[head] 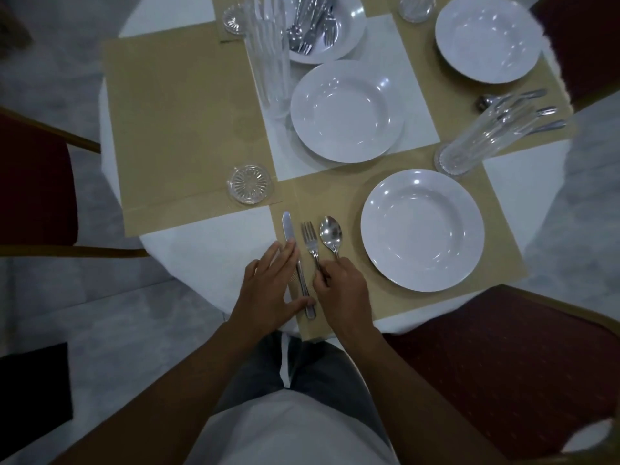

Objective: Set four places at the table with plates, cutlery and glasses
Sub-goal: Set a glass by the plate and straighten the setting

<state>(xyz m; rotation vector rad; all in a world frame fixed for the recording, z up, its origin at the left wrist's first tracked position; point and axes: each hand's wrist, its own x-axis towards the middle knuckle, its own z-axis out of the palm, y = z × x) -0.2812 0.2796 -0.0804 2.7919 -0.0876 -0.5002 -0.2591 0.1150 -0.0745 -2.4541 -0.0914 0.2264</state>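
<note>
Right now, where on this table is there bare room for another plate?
The left placemat is bare across its middle, between the low glass at its near corner and the tall glass. White cloth left of the knife is free too. Crowded: centre plate beside cutlery plate; left hand on knife, right hand pinching fork.

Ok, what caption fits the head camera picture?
Left hand rests on the knife, right hand pinches the fork near a plate.

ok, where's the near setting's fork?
Head view, lower centre: the fork lies on the near placemat between knife and spoon, its handle pinched by the right hand.
</note>
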